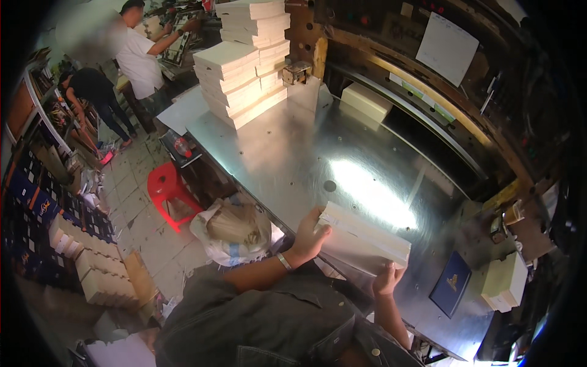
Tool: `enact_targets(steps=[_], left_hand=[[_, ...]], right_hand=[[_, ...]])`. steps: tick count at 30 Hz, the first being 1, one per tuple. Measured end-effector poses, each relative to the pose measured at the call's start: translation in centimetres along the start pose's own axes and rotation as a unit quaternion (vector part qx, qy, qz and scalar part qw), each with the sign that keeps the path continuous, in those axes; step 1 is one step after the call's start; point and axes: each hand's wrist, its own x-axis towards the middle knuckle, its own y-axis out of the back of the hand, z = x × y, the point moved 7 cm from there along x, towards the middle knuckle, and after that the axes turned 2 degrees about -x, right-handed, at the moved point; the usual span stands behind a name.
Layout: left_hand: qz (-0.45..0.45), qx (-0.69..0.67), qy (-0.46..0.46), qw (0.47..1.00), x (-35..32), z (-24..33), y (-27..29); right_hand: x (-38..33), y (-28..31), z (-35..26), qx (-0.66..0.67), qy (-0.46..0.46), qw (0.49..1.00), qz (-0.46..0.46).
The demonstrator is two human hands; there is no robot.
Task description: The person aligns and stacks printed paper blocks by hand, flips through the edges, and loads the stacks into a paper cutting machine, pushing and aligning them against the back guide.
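Observation:
Between my two hands a thick block of cream paper (362, 238) is held tilted above the near edge of a shiny metal table (278, 153). My left hand (310, 238) grips its left end, thumb over the near side. At the lower right corner my right hand (387, 279) closes on the block, its far fingers hidden behind the paper. Flat on the table to the right lies a dark blue cover (451, 284) with a gold mark. Beyond it stands a cream block of paper (505, 281).
Tall paper stacks (235, 79) rise at the table's far left. Another paper block (365, 102) sits by the machine's dark slot (422, 144). Left of the table are a red stool (165, 183) and a filled sack (232, 232). Two people (137, 55) work in the background.

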Motion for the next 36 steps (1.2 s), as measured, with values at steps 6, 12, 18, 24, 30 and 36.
enact_targets(steps=[6, 12, 18, 24, 30, 36], left_hand=[[-0.003, -0.007, -0.028, 1.0, -0.6, -0.5, 0.3], [-0.015, 0.148, -0.023, 0.989, -1.4, -4.7, 3.4], [-0.024, 0.188, -0.105, 0.976, -2.8, -8.6, 6.3], [-0.06, 0.005, 0.011, 0.998, -2.7, -10.1, 6.8], [-0.144, 0.074, 0.025, 0.987, -4.9, -10.3, 10.1], [-0.101, 0.059, 0.082, 0.99, -6.5, -6.9, 7.8]], right_hand=[[-1.4, 1.0, -0.3, -0.038, 0.102, 0.993, 0.042], [-0.4, -2.6, -2.9, -0.043, 0.072, 0.996, 0.013], [0.7, -4.3, -6.0, -0.027, 0.079, 0.996, 0.013], [0.0, -3.2, -6.3, -0.091, 0.076, 0.993, -0.017], [-1.1, -3.1, -7.3, -0.138, 0.021, 0.988, -0.061], [-2.9, -3.9, -7.4, -0.166, -0.106, 0.979, -0.057]])
